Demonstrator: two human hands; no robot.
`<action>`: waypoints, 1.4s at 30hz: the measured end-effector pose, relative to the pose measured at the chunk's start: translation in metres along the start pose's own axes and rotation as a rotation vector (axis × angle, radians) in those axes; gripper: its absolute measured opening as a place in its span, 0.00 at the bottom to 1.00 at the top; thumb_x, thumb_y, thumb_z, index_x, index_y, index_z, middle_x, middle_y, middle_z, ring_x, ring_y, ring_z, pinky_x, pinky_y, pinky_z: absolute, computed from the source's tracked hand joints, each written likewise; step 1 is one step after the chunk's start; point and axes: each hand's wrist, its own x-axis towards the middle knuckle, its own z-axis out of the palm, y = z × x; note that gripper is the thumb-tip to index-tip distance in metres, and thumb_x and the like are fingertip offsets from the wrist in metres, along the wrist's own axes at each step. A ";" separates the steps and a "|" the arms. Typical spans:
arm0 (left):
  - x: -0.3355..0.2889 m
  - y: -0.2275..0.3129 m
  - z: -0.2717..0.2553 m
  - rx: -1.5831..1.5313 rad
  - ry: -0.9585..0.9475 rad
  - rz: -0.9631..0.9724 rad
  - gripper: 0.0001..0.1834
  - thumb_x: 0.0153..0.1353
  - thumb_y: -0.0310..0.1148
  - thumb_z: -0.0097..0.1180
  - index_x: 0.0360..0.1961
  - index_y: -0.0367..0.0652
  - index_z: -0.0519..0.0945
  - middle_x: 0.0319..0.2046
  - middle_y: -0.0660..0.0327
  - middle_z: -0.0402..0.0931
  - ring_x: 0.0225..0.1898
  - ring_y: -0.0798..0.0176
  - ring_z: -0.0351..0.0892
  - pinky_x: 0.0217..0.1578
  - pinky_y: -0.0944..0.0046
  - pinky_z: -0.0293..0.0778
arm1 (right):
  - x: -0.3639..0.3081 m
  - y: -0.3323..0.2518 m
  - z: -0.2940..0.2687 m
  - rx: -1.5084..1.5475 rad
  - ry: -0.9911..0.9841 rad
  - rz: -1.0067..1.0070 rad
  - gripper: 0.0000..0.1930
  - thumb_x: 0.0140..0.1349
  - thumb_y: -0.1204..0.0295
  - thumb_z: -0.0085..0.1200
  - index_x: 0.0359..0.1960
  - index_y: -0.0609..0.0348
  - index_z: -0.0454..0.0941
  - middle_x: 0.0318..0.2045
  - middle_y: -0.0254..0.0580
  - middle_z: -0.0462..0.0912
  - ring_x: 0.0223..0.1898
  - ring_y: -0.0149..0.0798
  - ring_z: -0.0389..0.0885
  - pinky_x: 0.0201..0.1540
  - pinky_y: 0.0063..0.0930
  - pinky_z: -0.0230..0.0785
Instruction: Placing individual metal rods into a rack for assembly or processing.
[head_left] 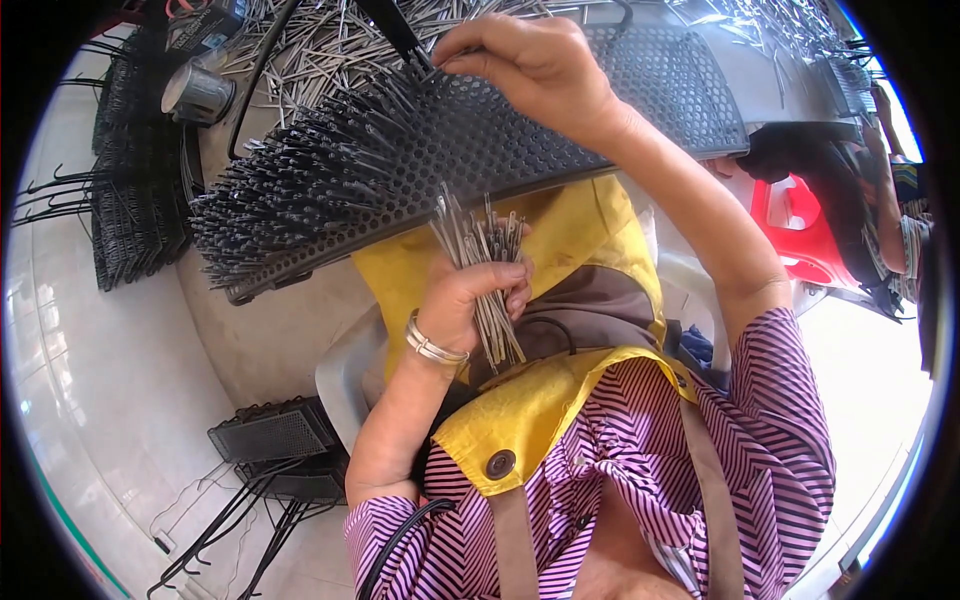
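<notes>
My left hand (478,295) is wrapped round a bundle of thin grey metal rods (485,325), which stick out above and below the fist. A metal bangle circles that wrist. Farther off, my right hand (535,65) pinches a thin metal rod at its fingertips, just above a black perforated rack (560,125); most of that rod is hidden. Dark-tipped rods (310,165) stand close together in the holes over the rack's left part. The holes to the right of them are bare.
Loose metal rods (330,50) lie heaped behind the rack, beside a metal can (198,95). Black racks with hooked rods (140,170) hang at the left; others (275,435) sit on the floor. A red plastic stool (800,235) and another person's arm (888,220) show at the right.
</notes>
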 end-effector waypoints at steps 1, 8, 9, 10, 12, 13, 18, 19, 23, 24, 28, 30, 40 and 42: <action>0.000 0.000 0.000 -0.003 0.000 -0.004 0.22 0.44 0.21 0.55 0.44 0.33 0.68 0.22 0.56 0.71 0.16 0.66 0.69 0.17 0.69 0.66 | 0.000 0.000 0.001 0.016 -0.027 0.017 0.05 0.51 0.75 0.54 0.31 0.59 0.75 0.22 0.43 0.78 0.23 0.38 0.79 0.26 0.23 0.69; 0.000 0.000 -0.002 0.045 0.002 -0.010 0.22 0.46 0.21 0.51 0.46 0.37 0.69 0.22 0.56 0.68 0.17 0.65 0.66 0.19 0.67 0.66 | 0.008 0.001 -0.005 0.162 -0.102 0.202 0.03 0.51 0.81 0.53 0.28 0.65 0.74 0.21 0.42 0.78 0.21 0.32 0.77 0.24 0.22 0.67; 0.000 0.000 -0.001 0.027 -0.001 -0.003 0.22 0.45 0.21 0.53 0.45 0.35 0.68 0.22 0.56 0.70 0.17 0.65 0.68 0.18 0.68 0.66 | 0.009 0.004 -0.006 0.095 -0.070 0.042 0.03 0.51 0.81 0.53 0.28 0.65 0.74 0.20 0.43 0.77 0.21 0.32 0.77 0.24 0.22 0.66; 0.000 0.000 0.000 0.009 -0.004 0.003 0.22 0.44 0.21 0.55 0.43 0.32 0.67 0.22 0.56 0.71 0.16 0.65 0.69 0.17 0.69 0.66 | 0.009 0.008 -0.007 0.028 -0.039 -0.118 0.03 0.51 0.80 0.53 0.28 0.65 0.74 0.20 0.43 0.76 0.20 0.31 0.76 0.24 0.22 0.66; 0.001 0.000 0.000 0.011 -0.006 0.003 0.22 0.44 0.21 0.55 0.43 0.32 0.67 0.22 0.56 0.71 0.16 0.65 0.69 0.17 0.69 0.66 | 0.002 0.018 -0.003 0.100 -0.014 -0.073 0.03 0.51 0.80 0.53 0.28 0.65 0.74 0.19 0.44 0.76 0.20 0.30 0.75 0.23 0.22 0.65; 0.002 0.000 0.001 0.013 -0.008 0.002 0.22 0.44 0.21 0.55 0.44 0.32 0.67 0.22 0.56 0.71 0.16 0.65 0.69 0.17 0.69 0.66 | -0.001 0.022 -0.003 0.173 0.011 -0.029 0.03 0.51 0.80 0.53 0.28 0.65 0.74 0.18 0.44 0.75 0.20 0.29 0.75 0.23 0.22 0.65; 0.000 0.001 0.000 -0.003 -0.001 -0.006 0.23 0.43 0.21 0.55 0.44 0.32 0.67 0.22 0.57 0.71 0.16 0.66 0.69 0.17 0.69 0.65 | 0.005 0.003 0.007 0.088 -0.057 0.233 0.04 0.50 0.76 0.53 0.26 0.64 0.74 0.18 0.47 0.75 0.21 0.41 0.77 0.24 0.29 0.66; 0.001 0.001 0.000 -0.005 -0.004 -0.010 0.23 0.43 0.21 0.55 0.44 0.33 0.67 0.22 0.57 0.71 0.16 0.66 0.69 0.17 0.69 0.65 | 0.006 0.006 0.011 0.023 -0.062 0.157 0.05 0.50 0.72 0.55 0.27 0.61 0.75 0.19 0.45 0.76 0.23 0.43 0.77 0.25 0.29 0.67; 0.000 0.000 0.000 0.011 0.009 -0.015 0.22 0.44 0.21 0.55 0.44 0.33 0.68 0.22 0.57 0.71 0.17 0.66 0.68 0.17 0.69 0.65 | 0.024 0.009 0.020 -0.074 -0.168 0.107 0.08 0.49 0.70 0.56 0.24 0.63 0.74 0.15 0.47 0.73 0.20 0.46 0.75 0.24 0.32 0.66; 0.000 0.000 -0.001 0.015 0.009 -0.007 0.22 0.44 0.21 0.55 0.44 0.33 0.68 0.22 0.58 0.71 0.17 0.66 0.68 0.17 0.69 0.65 | 0.031 0.003 0.018 -0.097 -0.233 0.110 0.05 0.47 0.76 0.52 0.22 0.66 0.72 0.16 0.52 0.73 0.22 0.49 0.75 0.24 0.35 0.65; 0.000 0.000 -0.001 0.038 0.011 -0.001 0.22 0.44 0.22 0.55 0.44 0.34 0.69 0.22 0.58 0.71 0.17 0.66 0.68 0.17 0.69 0.65 | 0.043 -0.005 0.022 -0.166 -0.312 0.117 0.03 0.40 0.80 0.47 0.17 0.69 0.67 0.17 0.61 0.71 0.26 0.61 0.72 0.26 0.46 0.62; 0.000 0.000 -0.001 0.029 0.005 -0.002 0.22 0.44 0.22 0.55 0.44 0.34 0.68 0.22 0.58 0.71 0.16 0.66 0.68 0.18 0.69 0.65 | 0.044 -0.006 0.024 -0.158 -0.292 0.099 0.03 0.39 0.80 0.47 0.17 0.69 0.68 0.17 0.61 0.71 0.26 0.61 0.72 0.26 0.45 0.63; 0.000 0.001 0.000 0.022 0.013 0.004 0.21 0.44 0.21 0.54 0.43 0.33 0.68 0.21 0.58 0.70 0.16 0.65 0.68 0.17 0.69 0.64 | 0.043 -0.001 0.029 -0.205 -0.195 0.065 0.03 0.39 0.80 0.48 0.16 0.67 0.67 0.16 0.59 0.71 0.24 0.59 0.73 0.25 0.45 0.63; 0.000 0.002 0.001 0.020 0.020 0.002 0.21 0.44 0.21 0.54 0.43 0.34 0.68 0.21 0.58 0.70 0.16 0.65 0.68 0.17 0.69 0.64 | 0.042 -0.001 0.033 -0.210 -0.192 0.054 0.03 0.39 0.80 0.48 0.17 0.66 0.67 0.16 0.58 0.72 0.23 0.59 0.73 0.25 0.45 0.64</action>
